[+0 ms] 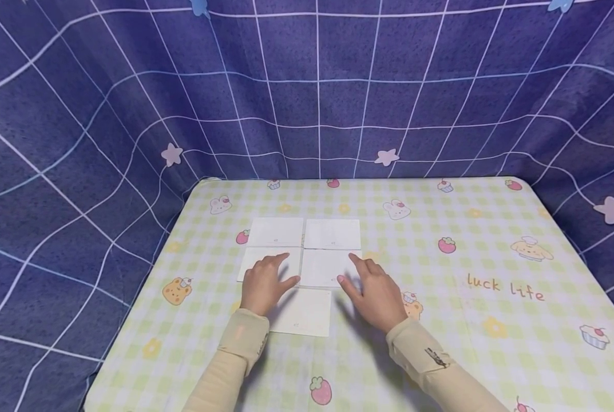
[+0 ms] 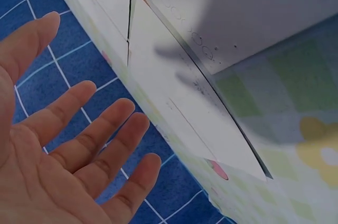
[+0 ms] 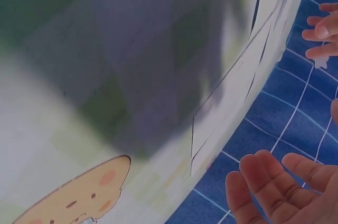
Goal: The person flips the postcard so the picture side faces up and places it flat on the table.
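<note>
Several blank-looking white paper cards lie flat on the table. In the head view, an upper left card and an upper right card sit side by side, with a middle left card and a middle right card below them. A nearer card lies under this block. My left hand hovers over the middle left card, thumb and fingers spread and holding nothing. Beside the right edge of the middle right card is my right hand, its fingers relaxed, also holding nothing. The wrist views show both palms bare.
A green-and-white checked tablecloth with printed cartoon animals, strawberries and cupcakes covers the table. A dark blue curtain with white grid lines and stars hangs behind and on both sides.
</note>
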The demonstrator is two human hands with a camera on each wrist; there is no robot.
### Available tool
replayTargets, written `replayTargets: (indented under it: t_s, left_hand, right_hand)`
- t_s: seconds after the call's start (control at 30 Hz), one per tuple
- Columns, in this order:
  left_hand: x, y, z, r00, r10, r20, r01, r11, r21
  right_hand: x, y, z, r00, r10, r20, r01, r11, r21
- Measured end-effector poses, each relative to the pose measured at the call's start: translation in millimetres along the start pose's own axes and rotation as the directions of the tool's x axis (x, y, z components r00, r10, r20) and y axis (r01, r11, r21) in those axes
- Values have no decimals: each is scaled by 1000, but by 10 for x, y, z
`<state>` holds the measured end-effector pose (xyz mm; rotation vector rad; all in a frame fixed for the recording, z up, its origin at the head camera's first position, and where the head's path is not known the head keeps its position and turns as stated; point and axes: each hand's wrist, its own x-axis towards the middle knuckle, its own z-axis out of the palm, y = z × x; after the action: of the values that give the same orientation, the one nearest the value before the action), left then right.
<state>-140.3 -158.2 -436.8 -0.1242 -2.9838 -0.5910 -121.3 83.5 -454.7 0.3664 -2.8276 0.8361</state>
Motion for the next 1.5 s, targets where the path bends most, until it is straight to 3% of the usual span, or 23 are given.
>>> replayTargets:
  t_s: [0.93,1.2,1.5]
  left_hand:
    - [-163,-126,17,998,7,61,-12,997,81]
    - [-222,-178,4,997,55,60,-60,994,95]
    - [-270,-238,-24,990,9,141,-24,994,107]
  right_hand:
    - [-87,-89,183,998,-31,52,30,999,21]
    - [-96,-116,223,996,-35,86,35,999,-3]
    - [-119,-140,287,990,-43,131,47,998,-33]
